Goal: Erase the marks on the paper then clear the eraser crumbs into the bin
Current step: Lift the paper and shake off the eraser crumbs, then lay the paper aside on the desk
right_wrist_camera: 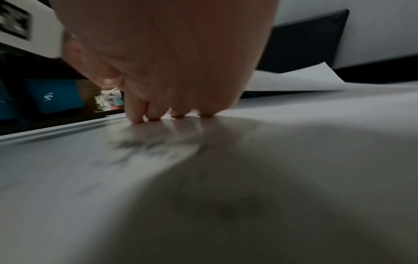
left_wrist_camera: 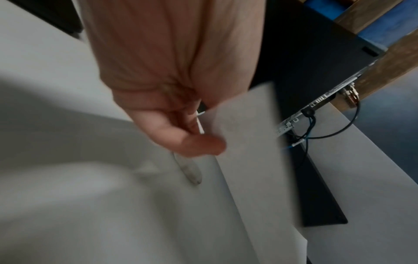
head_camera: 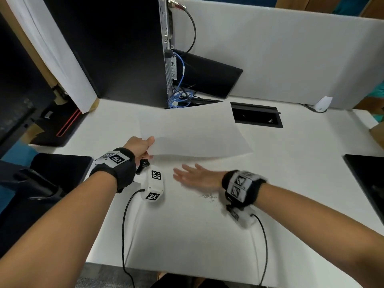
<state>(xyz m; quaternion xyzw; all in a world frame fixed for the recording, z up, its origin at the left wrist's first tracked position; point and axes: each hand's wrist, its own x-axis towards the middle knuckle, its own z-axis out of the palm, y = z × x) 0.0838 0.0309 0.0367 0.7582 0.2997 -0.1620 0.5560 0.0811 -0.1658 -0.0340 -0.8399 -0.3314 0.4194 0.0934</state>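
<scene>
A blank white sheet of paper (head_camera: 195, 134) hangs tilted above the white desk (head_camera: 187, 225), its far edge near the computer. My left hand (head_camera: 143, 145) pinches the sheet's near-left corner between thumb (left_wrist_camera: 203, 144) and fingers; the paper (left_wrist_camera: 248, 142) runs away from it. A black pen-like object (head_camera: 142, 165) sticks out below that hand; whether it is held I cannot tell. My right hand (head_camera: 195, 175) lies flat with straight fingers, fingertips (right_wrist_camera: 138, 119) on the desk. Grey eraser crumbs (head_camera: 207, 197) lie just by its wrist, blurred in the right wrist view (right_wrist_camera: 144, 146).
A black computer tower (head_camera: 124, 48) with blue cables stands at the back. A black cable opening (head_camera: 257, 117) is cut in the desk behind the paper. A white divider (head_camera: 291, 48) closes the back. Dark panels sit at the right (head_camera: 365, 173) and left (head_camera: 62, 169) edges.
</scene>
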